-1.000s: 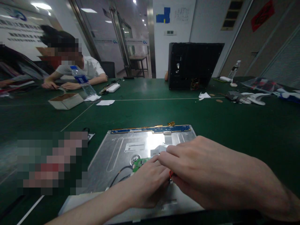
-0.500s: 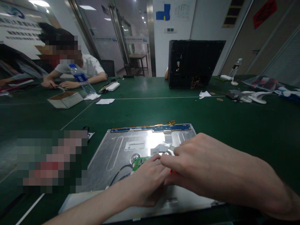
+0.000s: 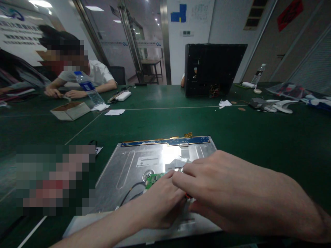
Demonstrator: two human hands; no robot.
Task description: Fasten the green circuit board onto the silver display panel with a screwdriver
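A flat metal-backed display panel (image 3: 126,168) lies on the table in front of me. A blue circuit strip (image 3: 165,141) runs along its far edge, and a small green circuit board (image 3: 153,179) sits near its middle with a dark cable at its left. My left hand (image 3: 165,199) rests over the green board, fingers bent and their tips hidden. Over the panel's right part, my right hand (image 3: 214,187) is closed around a small orange-red piece (image 3: 188,196). Most of that piece is covered by my fingers, so its kind does not show.
Across the green table (image 3: 155,124), a person (image 3: 100,74) sits at the left behind an open box (image 3: 71,112) and a tilted water bottle (image 3: 89,88). A large black monitor housing (image 3: 214,70) stands at the back; white gloves (image 3: 279,105) lie at the right.
My right hand has shifted slightly left and down, its thumb lower. The left hand stays over the green board. The whole view has drifted slightly.
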